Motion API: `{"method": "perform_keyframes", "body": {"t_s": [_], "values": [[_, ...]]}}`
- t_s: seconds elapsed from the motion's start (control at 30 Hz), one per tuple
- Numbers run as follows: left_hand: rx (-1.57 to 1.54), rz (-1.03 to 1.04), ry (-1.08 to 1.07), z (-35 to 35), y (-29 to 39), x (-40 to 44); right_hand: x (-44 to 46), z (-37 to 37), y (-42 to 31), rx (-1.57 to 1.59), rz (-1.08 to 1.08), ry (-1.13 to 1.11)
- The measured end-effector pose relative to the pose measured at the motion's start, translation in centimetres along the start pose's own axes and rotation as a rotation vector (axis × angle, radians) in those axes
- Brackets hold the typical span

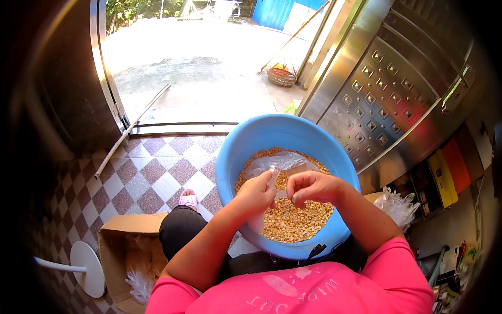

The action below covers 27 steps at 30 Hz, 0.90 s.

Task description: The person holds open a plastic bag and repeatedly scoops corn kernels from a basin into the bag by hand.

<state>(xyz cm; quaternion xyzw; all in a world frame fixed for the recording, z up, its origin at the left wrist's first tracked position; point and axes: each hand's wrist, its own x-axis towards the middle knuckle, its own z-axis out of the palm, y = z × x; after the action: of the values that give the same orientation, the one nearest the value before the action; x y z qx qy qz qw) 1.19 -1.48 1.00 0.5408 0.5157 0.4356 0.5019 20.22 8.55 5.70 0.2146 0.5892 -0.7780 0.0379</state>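
A large blue tub (285,125) rests by my lap, with loose yellow corn kernels (293,222) covering its bottom. Over the kernels lies a clear plastic bag (280,161), part of which hangs below my left hand. My left hand (256,194) pinches the gathered edge of this bag above the corn. Just to its right, my right hand (312,188) is closed, thumb against fingers, over the middle of the tub. Whatever lies between those fingertips is too small to make out.
A cardboard box (112,225) with plastic bags inside stands left of my knee, near a white round base (86,269). A pole (130,131) leans across the doorway sill. Metal door (376,99) and crumpled plastic bags (395,206) are at right. Outside sits a wicker basket (282,77).
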Motion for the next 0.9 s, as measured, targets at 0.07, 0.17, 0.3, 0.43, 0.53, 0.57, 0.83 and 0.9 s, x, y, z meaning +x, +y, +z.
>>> {"method": "perform_keyframes", "body": {"t_s": [0.07,0.17,0.3,0.43,0.53,0.57,0.83,0.9], "values": [[0.062,0.027,0.000,0.3,-0.6,0.1,0.0,1.0,-1.2,-0.147,0.201,-0.210],[0.146,0.030,-0.018,0.2,-0.2,-0.2,0.4,1.4,-4.0,-0.394,0.387,-0.343],[0.127,0.061,0.025,0.3,-0.1,-0.4,0.0,-9.3,-12.7,-0.020,-0.439,0.844],[0.088,0.067,0.010,0.3,-0.6,-0.1,-0.9,-10.4,-11.1,-0.139,-0.369,0.983],[0.080,0.089,0.019,0.5,-1.0,0.0,-0.1,-8.5,-5.2,-0.271,-0.152,0.732],[0.074,0.087,0.019,0.5,-0.9,0.0,0.0,-7.6,-3.6,-0.250,-0.163,0.694],[0.125,0.057,0.045,0.5,-0.1,-0.4,-2.0,-1.7,1.9,-0.749,0.437,0.103],[0.209,0.070,0.046,0.6,-0.6,-0.1,-1.8,-2.0,4.5,-1.375,0.463,0.066]]}}
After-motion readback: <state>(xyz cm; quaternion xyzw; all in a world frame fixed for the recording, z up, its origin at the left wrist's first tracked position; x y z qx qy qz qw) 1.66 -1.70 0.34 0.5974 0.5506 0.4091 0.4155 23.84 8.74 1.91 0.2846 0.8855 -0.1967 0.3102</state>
